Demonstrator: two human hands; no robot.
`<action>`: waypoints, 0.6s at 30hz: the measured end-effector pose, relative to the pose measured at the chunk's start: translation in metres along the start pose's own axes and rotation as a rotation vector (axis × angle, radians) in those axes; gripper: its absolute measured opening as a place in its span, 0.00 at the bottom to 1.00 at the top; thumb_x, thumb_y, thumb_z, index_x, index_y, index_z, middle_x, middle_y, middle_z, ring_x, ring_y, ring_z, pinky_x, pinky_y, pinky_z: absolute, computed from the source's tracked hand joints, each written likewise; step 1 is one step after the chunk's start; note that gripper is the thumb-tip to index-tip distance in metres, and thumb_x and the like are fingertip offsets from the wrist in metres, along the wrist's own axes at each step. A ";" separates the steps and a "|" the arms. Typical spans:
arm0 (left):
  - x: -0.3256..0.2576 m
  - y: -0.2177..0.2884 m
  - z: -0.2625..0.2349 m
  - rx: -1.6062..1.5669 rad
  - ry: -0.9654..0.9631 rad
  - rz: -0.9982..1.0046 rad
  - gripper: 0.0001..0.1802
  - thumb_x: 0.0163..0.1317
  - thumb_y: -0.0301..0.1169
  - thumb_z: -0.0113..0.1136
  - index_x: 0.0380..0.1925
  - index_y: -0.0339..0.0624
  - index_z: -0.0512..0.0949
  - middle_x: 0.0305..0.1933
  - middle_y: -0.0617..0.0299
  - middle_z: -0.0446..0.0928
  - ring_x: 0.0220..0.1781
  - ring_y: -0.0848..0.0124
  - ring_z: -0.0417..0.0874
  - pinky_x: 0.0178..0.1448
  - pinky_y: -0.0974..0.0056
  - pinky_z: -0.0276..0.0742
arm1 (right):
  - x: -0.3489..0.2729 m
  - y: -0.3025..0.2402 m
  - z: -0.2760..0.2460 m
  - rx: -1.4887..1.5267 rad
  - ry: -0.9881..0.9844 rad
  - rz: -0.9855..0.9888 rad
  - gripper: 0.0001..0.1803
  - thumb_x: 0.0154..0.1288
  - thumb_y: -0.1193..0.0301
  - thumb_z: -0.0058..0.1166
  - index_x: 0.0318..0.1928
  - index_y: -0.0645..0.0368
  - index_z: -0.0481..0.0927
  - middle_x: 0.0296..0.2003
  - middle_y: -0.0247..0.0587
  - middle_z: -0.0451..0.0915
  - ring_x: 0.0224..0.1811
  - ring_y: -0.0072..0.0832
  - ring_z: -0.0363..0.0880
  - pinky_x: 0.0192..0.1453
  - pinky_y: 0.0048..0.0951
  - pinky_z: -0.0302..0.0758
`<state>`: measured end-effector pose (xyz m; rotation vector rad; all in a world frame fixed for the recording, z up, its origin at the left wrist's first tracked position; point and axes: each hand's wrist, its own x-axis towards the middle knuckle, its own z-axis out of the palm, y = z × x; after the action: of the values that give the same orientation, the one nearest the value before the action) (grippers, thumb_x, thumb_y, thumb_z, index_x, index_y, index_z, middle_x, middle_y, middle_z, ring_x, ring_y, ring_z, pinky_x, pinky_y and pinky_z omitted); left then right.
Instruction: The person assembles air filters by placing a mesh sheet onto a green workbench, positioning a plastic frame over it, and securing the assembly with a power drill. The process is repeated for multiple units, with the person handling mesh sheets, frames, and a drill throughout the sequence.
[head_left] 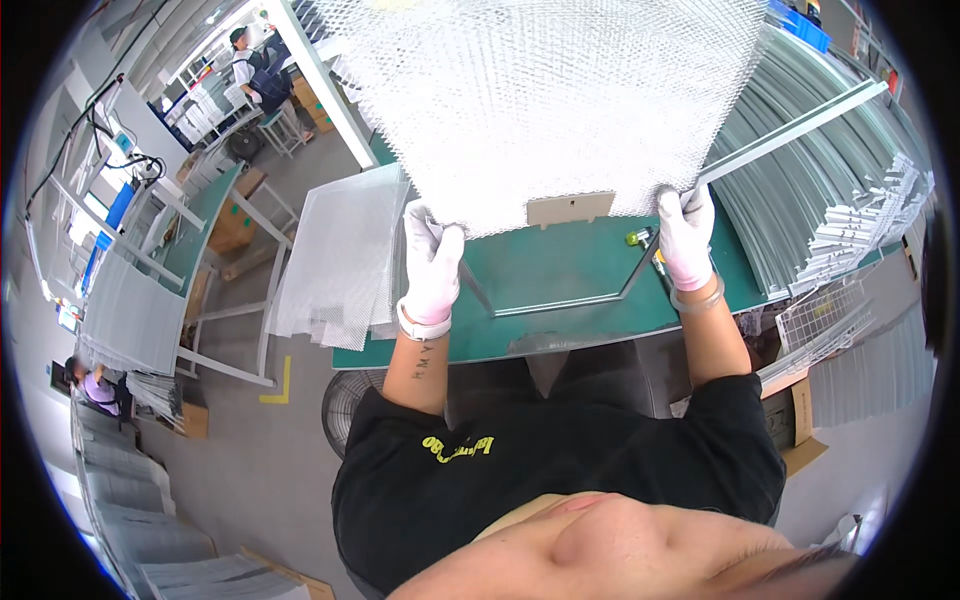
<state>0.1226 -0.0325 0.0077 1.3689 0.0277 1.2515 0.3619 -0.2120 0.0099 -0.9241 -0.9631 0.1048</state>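
Observation:
A large silvery mesh sheet (560, 110) is held up in front of me, tilted over the table. My left hand (432, 262), in a white glove, is closed on its near left corner. My right hand (686, 237), also gloved, grips the near right corner with the thumb on top. A beige rectangular piece (570, 208) shows at the sheet's near edge. Under the sheet, a thin grey metal frame (560, 306) rests on the green tabletop (420, 345); the sheet hides much of it. A mallet (638, 238) with a green end lies beside my right hand.
More mesh sheets (345, 250) lie at the table's left, overhanging its edge. Long metal strips (800, 170) are stacked at the right. A floor fan (350, 410) stands below the table. Another green workbench (210, 225) is to the left, and a person (262, 75) is far off.

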 end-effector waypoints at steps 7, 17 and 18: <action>0.004 -0.005 0.006 0.110 0.009 0.005 0.23 0.67 0.16 0.51 0.62 0.34 0.68 0.54 0.61 0.78 0.50 0.79 0.78 0.55 0.70 0.74 | 0.002 0.007 -0.001 0.034 -0.039 -0.007 0.19 0.74 0.76 0.53 0.62 0.66 0.71 0.51 0.33 0.81 0.49 0.15 0.76 0.55 0.22 0.72; -0.056 -0.101 -0.038 0.381 0.022 -0.208 0.20 0.67 0.22 0.58 0.58 0.31 0.71 0.52 0.59 0.81 0.51 0.76 0.81 0.55 0.68 0.77 | -0.056 0.084 -0.033 -0.273 -0.149 0.233 0.22 0.71 0.75 0.53 0.63 0.68 0.70 0.52 0.38 0.81 0.54 0.22 0.77 0.61 0.28 0.73; -0.066 -0.111 -0.042 0.400 0.005 -0.176 0.20 0.67 0.22 0.58 0.59 0.32 0.71 0.53 0.59 0.81 0.52 0.75 0.81 0.56 0.68 0.77 | -0.067 0.092 -0.039 -0.348 -0.172 0.207 0.22 0.70 0.76 0.53 0.63 0.68 0.71 0.52 0.40 0.82 0.54 0.23 0.78 0.61 0.29 0.74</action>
<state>0.1382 -0.0157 -0.1264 1.6649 0.4128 1.1375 0.3789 -0.2092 -0.1097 -1.3523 -1.0616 0.1987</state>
